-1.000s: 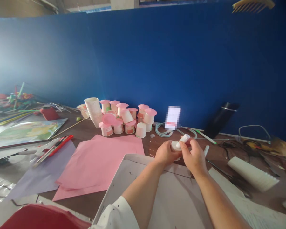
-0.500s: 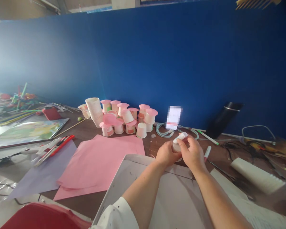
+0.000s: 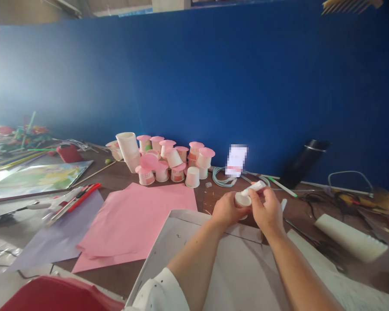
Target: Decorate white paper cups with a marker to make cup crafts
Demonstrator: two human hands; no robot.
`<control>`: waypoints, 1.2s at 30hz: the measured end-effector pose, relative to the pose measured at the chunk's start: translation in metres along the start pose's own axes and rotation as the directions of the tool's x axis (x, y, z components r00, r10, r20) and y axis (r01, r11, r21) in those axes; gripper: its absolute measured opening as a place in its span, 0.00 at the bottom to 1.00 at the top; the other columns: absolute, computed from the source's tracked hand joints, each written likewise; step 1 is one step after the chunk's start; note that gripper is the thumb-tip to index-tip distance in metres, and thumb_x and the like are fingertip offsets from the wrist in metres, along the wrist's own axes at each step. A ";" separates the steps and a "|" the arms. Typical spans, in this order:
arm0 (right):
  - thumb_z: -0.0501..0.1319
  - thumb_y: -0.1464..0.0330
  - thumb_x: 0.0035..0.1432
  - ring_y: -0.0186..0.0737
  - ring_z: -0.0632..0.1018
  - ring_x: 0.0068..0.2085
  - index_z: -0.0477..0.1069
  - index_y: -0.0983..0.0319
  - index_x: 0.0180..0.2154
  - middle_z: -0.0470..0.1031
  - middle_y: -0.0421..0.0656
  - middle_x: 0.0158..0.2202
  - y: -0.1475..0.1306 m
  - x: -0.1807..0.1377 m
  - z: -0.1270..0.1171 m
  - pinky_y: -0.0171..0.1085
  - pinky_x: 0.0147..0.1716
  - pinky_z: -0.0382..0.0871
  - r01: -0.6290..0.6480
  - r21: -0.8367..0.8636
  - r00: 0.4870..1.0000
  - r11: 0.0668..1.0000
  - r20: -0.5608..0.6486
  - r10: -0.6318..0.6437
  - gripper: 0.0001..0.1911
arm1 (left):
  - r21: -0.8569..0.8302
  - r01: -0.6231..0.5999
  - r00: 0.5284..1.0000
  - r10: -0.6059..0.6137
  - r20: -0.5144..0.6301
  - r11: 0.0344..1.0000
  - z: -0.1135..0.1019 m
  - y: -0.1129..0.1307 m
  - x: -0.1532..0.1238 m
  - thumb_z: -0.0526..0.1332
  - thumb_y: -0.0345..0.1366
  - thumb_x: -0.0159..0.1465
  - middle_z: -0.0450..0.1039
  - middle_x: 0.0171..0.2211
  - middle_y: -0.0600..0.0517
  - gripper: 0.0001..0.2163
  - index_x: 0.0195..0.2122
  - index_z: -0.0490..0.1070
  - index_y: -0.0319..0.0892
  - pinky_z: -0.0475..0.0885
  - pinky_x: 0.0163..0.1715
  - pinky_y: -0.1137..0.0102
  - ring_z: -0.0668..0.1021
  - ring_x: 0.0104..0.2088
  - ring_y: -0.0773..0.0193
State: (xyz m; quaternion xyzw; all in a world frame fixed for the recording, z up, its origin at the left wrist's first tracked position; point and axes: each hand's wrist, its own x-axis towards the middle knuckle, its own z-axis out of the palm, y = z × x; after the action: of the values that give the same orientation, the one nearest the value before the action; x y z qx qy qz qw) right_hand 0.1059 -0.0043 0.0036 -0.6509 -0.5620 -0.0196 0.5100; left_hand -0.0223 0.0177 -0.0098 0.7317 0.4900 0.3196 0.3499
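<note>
My left hand is closed around a small white paper cup turned upside down, its round base facing up. In my right hand is a white glue tube, pinched between the fingers and tilted. Its narrow tip meets the rim of the cup's base on the far side. My fingers cover much of the cup's wall. Left of my hands, a small clear cap lies on the brown table.
Pink-topped paper cups and a tall cup stack stand by the blue partition. Pink paper, a utility knife and a glue gun lie left. A black bottle and white roll are right.
My right hand has shifted slightly right with the glue tube, and its tip has drawn back to the far rim. More of the cup's base shows. My left hand stays nearly still.
</note>
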 end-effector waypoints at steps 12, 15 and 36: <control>0.56 0.57 0.58 0.46 0.76 0.38 0.72 0.61 0.45 0.77 0.47 0.37 0.006 0.003 0.007 0.41 0.39 0.67 0.099 -0.085 0.995 0.991 0.024 -0.097 0.19 | 0.022 -0.026 1.000 0.026 0.010 0.999 0.001 -0.003 0.000 0.62 0.50 0.53 0.75 0.39 0.49 0.18 0.38 0.70 0.43 0.68 0.34 0.71 0.76 0.37 0.61; 0.55 0.57 0.58 0.46 0.75 0.34 0.72 0.61 0.42 0.75 0.47 0.33 0.004 0.004 0.005 0.41 0.35 0.66 0.107 -0.156 0.994 0.982 0.048 -0.101 0.17 | 0.038 -0.018 1.000 0.017 0.020 0.999 0.001 -0.002 -0.001 0.62 0.49 0.54 0.75 0.40 0.48 0.18 0.40 0.70 0.42 0.68 0.35 0.70 0.76 0.38 0.60; 0.55 0.57 0.57 0.45 0.75 0.37 0.72 0.61 0.45 0.76 0.47 0.37 0.012 0.003 0.001 0.42 0.37 0.67 0.009 -0.073 1.000 0.997 0.007 -0.008 0.20 | 0.011 0.029 1.000 -0.029 0.011 1.000 0.001 -0.001 -0.001 0.64 0.50 0.51 0.75 0.36 0.51 0.19 0.38 0.70 0.43 0.67 0.32 0.71 0.75 0.33 0.62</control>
State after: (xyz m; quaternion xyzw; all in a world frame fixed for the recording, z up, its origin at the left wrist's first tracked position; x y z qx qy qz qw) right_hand 0.1154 0.0003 -0.0027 -0.6668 -0.5656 -0.0402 0.4836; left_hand -0.0221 0.0167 -0.0119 0.7282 0.5002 0.3078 0.3532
